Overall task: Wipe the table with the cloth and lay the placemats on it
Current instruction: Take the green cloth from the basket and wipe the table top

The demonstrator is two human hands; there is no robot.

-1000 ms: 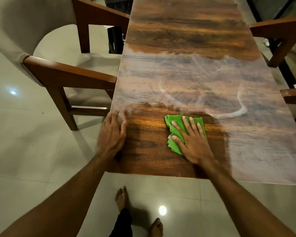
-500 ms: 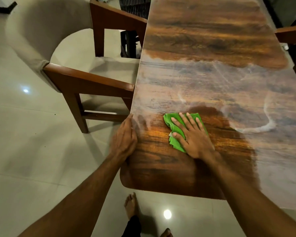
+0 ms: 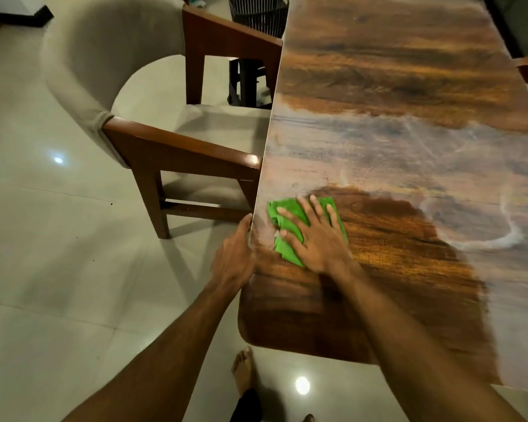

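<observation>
Cloth (image 3: 287,252) on table (image 3: 393,254), under right hand (image 3: 314,239)

The room is dim and warm-toned. Two lamps glare as white spots on the glossy floor (image 3: 73,269), at 9 and 6 o'clock. A pale sheen washes over the table (image 3: 378,141) toward 2 o'clock. The chair (image 3: 177,150) casts soft shadows. The left hand (image 3: 232,263) is blurred, and straight lines bow at the edges.

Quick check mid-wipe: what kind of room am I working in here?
Probably a home dining room: a long wooden dining table, an upholstered armchair beside it, and glossy floor tiles.
</observation>
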